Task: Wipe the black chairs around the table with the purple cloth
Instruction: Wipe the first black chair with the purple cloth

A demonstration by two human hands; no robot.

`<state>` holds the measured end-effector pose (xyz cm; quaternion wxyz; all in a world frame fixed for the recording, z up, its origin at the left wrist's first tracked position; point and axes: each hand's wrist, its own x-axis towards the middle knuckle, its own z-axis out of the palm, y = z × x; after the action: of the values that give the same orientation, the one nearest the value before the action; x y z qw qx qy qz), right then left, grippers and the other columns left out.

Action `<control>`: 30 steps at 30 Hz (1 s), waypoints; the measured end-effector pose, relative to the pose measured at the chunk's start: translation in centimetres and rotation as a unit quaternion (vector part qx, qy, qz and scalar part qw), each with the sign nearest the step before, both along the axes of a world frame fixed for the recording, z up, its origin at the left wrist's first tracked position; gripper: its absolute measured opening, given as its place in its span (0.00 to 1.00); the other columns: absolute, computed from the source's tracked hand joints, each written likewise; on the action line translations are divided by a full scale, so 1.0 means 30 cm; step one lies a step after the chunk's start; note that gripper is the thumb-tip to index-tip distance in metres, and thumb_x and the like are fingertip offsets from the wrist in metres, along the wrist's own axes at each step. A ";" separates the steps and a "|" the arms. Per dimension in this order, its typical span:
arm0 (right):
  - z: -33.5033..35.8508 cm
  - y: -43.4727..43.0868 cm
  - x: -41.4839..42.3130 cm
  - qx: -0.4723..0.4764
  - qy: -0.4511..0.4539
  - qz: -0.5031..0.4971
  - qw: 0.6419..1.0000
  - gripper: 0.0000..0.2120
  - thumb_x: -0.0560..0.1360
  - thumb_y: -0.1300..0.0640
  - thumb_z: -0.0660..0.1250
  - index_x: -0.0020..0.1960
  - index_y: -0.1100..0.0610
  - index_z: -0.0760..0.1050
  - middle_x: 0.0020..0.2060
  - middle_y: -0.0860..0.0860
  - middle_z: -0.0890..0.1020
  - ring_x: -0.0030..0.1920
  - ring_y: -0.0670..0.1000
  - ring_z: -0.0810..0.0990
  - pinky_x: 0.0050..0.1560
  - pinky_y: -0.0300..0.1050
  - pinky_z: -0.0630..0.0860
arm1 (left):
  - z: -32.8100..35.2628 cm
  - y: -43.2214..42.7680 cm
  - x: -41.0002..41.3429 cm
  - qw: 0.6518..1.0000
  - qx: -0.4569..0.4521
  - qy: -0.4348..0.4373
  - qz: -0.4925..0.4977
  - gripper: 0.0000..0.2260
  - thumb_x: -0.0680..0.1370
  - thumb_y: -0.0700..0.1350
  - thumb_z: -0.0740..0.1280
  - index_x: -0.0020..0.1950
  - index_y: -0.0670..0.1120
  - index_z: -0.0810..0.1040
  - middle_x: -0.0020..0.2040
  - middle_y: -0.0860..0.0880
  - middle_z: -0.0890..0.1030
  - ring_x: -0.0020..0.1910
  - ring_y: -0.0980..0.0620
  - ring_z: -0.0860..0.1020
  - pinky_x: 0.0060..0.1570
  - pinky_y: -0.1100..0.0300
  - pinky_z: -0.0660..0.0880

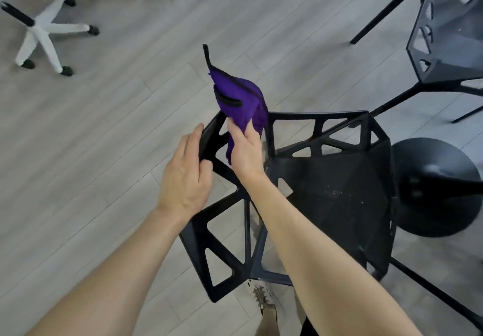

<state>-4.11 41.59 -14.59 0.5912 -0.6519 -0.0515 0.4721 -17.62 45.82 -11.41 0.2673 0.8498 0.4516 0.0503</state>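
So the purple cloth (240, 98) is bunched up in the right hand (245, 150). The fingers are closed around its lower end, and most of it sticks up in the air just above the top rail of the black chair (339, 192). Looks to me like it's being lined up for a pass along that rail. The left hand (185, 173) is clamped on the frame right beside it, thumb hooked round a strut, probably to stop the chair sliding on the smooth plank floor (104, 126). The seat has pale specks on it, so I'd guess that needs doing too. A second black chair (444, 35) sits past it, near the round table base (436, 186). A white swivel-chair base (49, 30) is way off to the left.
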 end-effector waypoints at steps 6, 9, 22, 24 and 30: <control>-0.172 0.025 0.144 -0.133 0.058 -0.059 0.988 0.21 0.86 0.44 0.61 0.74 0.53 0.76 0.67 0.51 0.80 0.72 0.57 0.75 0.74 0.55 0.69 | 0.003 -0.003 0.002 1.000 0.006 0.008 -0.003 0.30 0.81 0.42 0.54 0.85 0.45 0.62 0.75 0.47 0.73 0.67 0.48 0.75 0.68 0.51 0.75; -0.042 0.042 0.073 -0.113 0.086 -0.083 0.986 0.19 0.87 0.47 0.62 0.74 0.53 0.76 0.70 0.53 0.79 0.72 0.55 0.75 0.75 0.52 0.68 | 0.004 0.003 0.000 1.000 0.008 0.009 -0.003 0.31 0.80 0.42 0.54 0.85 0.45 0.62 0.75 0.46 0.73 0.67 0.46 0.76 0.67 0.49 0.76; -0.019 0.024 0.020 -0.122 0.154 -0.097 0.976 0.28 0.85 0.38 0.61 0.79 0.53 0.70 0.73 0.55 0.75 0.67 0.56 0.74 0.76 0.56 0.67 | 0.017 -0.005 0.006 1.000 0.005 0.016 -0.010 0.34 0.78 0.42 0.56 0.86 0.45 0.60 0.78 0.46 0.71 0.72 0.45 0.74 0.70 0.50 0.75; -0.056 0.090 0.069 -0.132 0.182 -0.136 0.965 0.32 0.84 0.38 0.63 0.82 0.54 0.66 0.76 0.54 0.73 0.74 0.59 0.72 0.78 0.60 0.65 | 0.013 -0.002 0.006 1.000 0.009 0.017 -0.015 0.34 0.78 0.42 0.57 0.87 0.45 0.59 0.78 0.46 0.71 0.72 0.44 0.75 0.69 0.49 0.75; 0.069 -0.107 -0.097 -0.062 0.127 -0.008 0.990 0.07 0.86 0.48 0.64 0.60 0.43 0.80 0.50 0.34 0.85 0.51 0.31 0.81 0.57 0.26 0.73 | 0.020 -0.004 -0.001 0.999 0.006 0.021 -0.033 0.41 0.72 0.45 0.62 0.87 0.44 0.58 0.75 0.47 0.72 0.64 0.43 0.79 0.59 0.48 0.80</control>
<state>-7.01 38.37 -12.52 0.5547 -0.6225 0.0585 0.5489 -17.64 45.71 -10.82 0.2539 0.8669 0.4282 0.0267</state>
